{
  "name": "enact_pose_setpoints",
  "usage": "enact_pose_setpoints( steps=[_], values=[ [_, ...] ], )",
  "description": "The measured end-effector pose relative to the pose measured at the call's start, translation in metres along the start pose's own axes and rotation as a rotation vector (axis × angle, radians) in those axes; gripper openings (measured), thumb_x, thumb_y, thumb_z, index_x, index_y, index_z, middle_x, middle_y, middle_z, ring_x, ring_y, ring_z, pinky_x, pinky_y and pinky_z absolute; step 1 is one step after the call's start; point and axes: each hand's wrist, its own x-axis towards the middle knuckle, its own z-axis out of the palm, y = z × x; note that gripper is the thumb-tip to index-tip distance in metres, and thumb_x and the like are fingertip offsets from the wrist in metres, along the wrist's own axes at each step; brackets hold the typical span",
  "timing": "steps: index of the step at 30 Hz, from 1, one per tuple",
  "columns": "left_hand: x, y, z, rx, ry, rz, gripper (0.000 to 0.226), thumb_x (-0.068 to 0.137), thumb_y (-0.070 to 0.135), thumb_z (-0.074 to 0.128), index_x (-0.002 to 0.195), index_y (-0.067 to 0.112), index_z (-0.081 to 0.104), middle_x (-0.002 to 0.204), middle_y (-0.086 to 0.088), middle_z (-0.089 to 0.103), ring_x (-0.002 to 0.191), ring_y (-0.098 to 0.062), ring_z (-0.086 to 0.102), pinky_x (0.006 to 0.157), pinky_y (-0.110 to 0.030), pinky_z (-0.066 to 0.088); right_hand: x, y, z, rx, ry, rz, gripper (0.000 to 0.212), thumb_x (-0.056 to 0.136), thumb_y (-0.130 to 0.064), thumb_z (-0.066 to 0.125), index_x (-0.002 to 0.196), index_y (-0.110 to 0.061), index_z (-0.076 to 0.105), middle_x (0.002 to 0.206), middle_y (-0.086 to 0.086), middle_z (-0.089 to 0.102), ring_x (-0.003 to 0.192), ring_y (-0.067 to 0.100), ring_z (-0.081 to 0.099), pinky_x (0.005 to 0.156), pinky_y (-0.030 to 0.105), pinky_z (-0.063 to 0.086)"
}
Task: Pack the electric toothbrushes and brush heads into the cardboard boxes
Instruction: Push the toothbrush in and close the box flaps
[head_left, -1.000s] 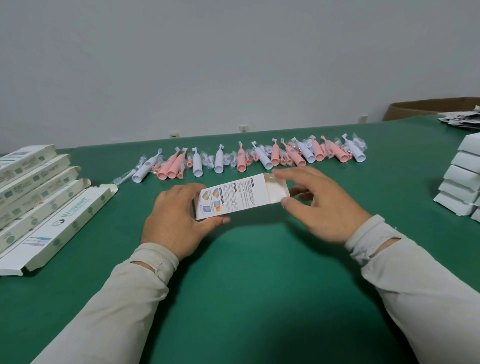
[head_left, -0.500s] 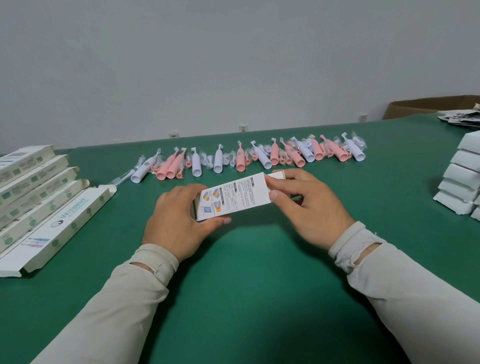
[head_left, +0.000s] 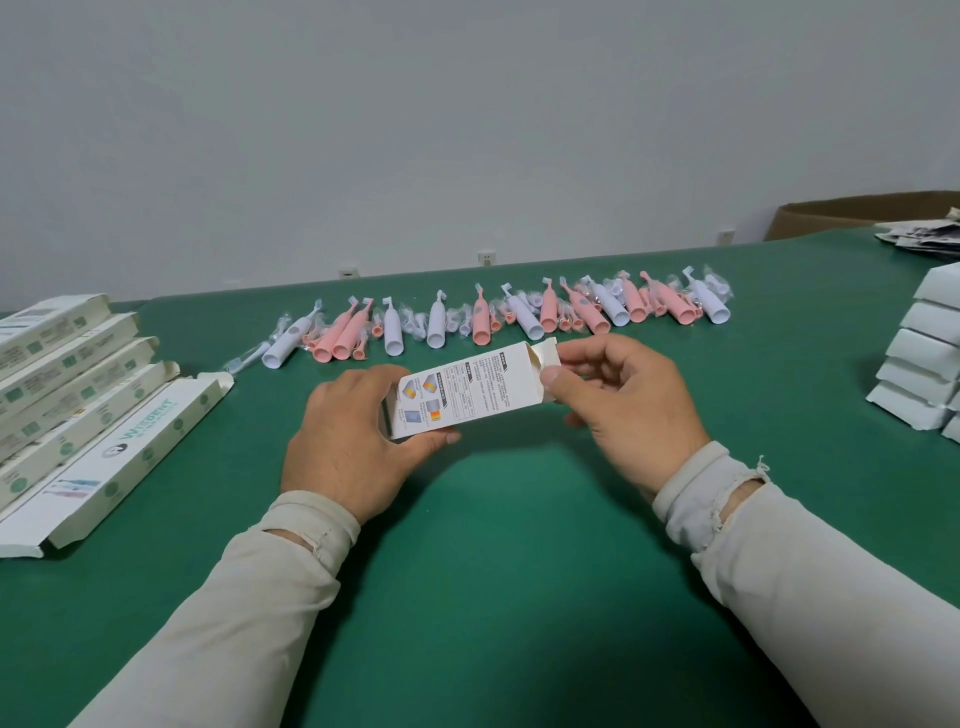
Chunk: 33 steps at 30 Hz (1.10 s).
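I see my left hand (head_left: 353, 441) gripping the near end of the small printed cardboard box (head_left: 467, 392) above the green desk (head_left: 519, 545), while my right hand (head_left: 618, 410) pinches its open end flap (head_left: 545, 353).

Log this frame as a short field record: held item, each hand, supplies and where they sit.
held item: small printed box, above the green table, right-end flap open
left hand: grips the box's left end
right hand: pinches the box's right end by the flap
toothbrushes: pink and white, in a row beyond the box
long boxes: stacked at left
white boxes: stacked at right
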Motion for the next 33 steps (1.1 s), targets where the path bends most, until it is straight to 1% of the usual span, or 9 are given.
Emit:
enact_pose_setpoints(
  steps=[8, 15, 17, 19, 22, 25, 27, 31, 33],
  values=[
    [-0.001, 0.005, -0.002, 0.077, 0.001, 0.005, 0.068, 0.064, 0.073, 0.069, 0.120, 0.038, 0.057, 0.118, 0.011, 0.058, 0.117, -0.019, 0.045, 0.082, -0.039, 0.047, -0.001, 0.001, 0.002, 0.021, 0.005, 0.060, 0.011, 0.083, -0.017, 0.080, 0.074, -0.018, 0.073, 0.068, -0.002, 0.071, 0.057, 0.011, 0.063, 0.054, 0.024, 0.053],
    [-0.004, 0.016, -0.004, 0.163, 0.016, 0.015, 0.073, 0.071, 0.071, 0.065, 0.134, 0.037, 0.050, 0.130, 0.011, 0.055, 0.125, -0.019, 0.042, 0.083, -0.041, 0.047, -0.002, 0.002, 0.003, -0.013, 0.031, 0.047, 0.019, 0.090, -0.023, 0.072, 0.071, -0.021, 0.076, 0.067, 0.001, 0.073, 0.059, 0.016, 0.071, 0.064, 0.032, 0.059],
    [-0.006, 0.017, -0.005, 0.153, 0.002, 0.044, 0.075, 0.077, 0.063, 0.069, 0.142, 0.035, 0.044, 0.138, 0.010, 0.051, 0.129, -0.020, 0.042, 0.088, -0.043, 0.048, -0.001, 0.003, 0.002, -0.044, 0.060, 0.050, 0.017, 0.091, -0.020, 0.070, 0.076, -0.018, 0.078, 0.079, 0.000, 0.076, 0.064, 0.014, 0.071, 0.071, 0.037, 0.060],
    [-0.008, 0.016, -0.002, 0.078, -0.024, 0.085, 0.073, 0.081, 0.048, 0.073, 0.145, 0.030, 0.042, 0.142, 0.007, 0.048, 0.130, -0.021, 0.043, 0.096, -0.042, 0.045, 0.001, 0.005, 0.001, -0.058, 0.111, 0.044, 0.015, 0.090, -0.014, 0.068, 0.085, -0.025, 0.078, 0.093, -0.007, 0.076, 0.071, 0.008, 0.071, 0.074, 0.030, 0.058],
    [-0.008, 0.014, 0.001, -0.061, -0.039, 0.149, 0.066, 0.080, 0.020, 0.074, 0.141, 0.020, 0.049, 0.134, 0.001, 0.048, 0.122, -0.014, 0.044, 0.099, -0.025, 0.034, 0.006, 0.005, -0.002, -0.087, 0.211, 0.029, 0.025, 0.090, -0.010, 0.067, 0.087, -0.034, 0.071, 0.090, -0.020, 0.074, 0.078, -0.002, 0.067, 0.071, 0.011, 0.050],
    [-0.009, 0.015, 0.005, -0.099, -0.020, 0.220, 0.065, 0.077, 0.012, 0.077, 0.138, 0.019, 0.055, 0.121, 0.010, 0.039, 0.108, 0.000, 0.037, 0.100, -0.026, 0.033, 0.011, 0.008, -0.013, -0.040, 0.300, 0.097, 0.023, 0.090, -0.007, 0.065, 0.085, -0.028, 0.069, 0.091, -0.013, 0.075, 0.084, 0.006, 0.069, 0.078, 0.025, 0.056],
    [-0.011, 0.020, 0.007, -0.097, -0.020, 0.265, 0.067, 0.077, 0.013, 0.080, 0.139, 0.018, 0.055, 0.117, 0.012, 0.038, 0.102, 0.003, 0.036, 0.095, -0.032, 0.039, 0.012, 0.008, -0.023, -0.039, 0.318, 0.113, 0.019, 0.090, -0.008, 0.065, 0.088, -0.026, 0.073, 0.088, -0.011, 0.076, 0.077, 0.005, 0.069, 0.073, 0.025, 0.056],
    [-0.017, 0.039, 0.000, -0.179, 0.031, 0.245, 0.062, 0.074, 0.019, 0.082, 0.132, 0.017, 0.060, 0.117, 0.006, 0.058, 0.101, -0.004, 0.049, 0.091, -0.041, 0.054, 0.005, 0.002, -0.048, 0.126, 0.347, 0.136, 0.018, 0.093, -0.010, 0.063, 0.090, -0.025, 0.074, 0.073, -0.009, 0.073, 0.065, 0.005, 0.066, 0.068, 0.024, 0.057],
    [-0.022, 0.053, -0.008, -0.313, 0.083, 0.171, 0.054, 0.074, 0.023, 0.083, 0.123, 0.023, 0.063, 0.109, 0.012, 0.065, 0.096, -0.009, 0.063, 0.086, -0.031, 0.057, 0.001, 0.003, -0.059, 0.133, 0.415, 0.165, 0.018, 0.093, -0.013, 0.062, 0.084, -0.026, 0.071, 0.072, -0.007, 0.071, 0.062, 0.007, 0.065, 0.063, 0.027, 0.055]
  ],
)
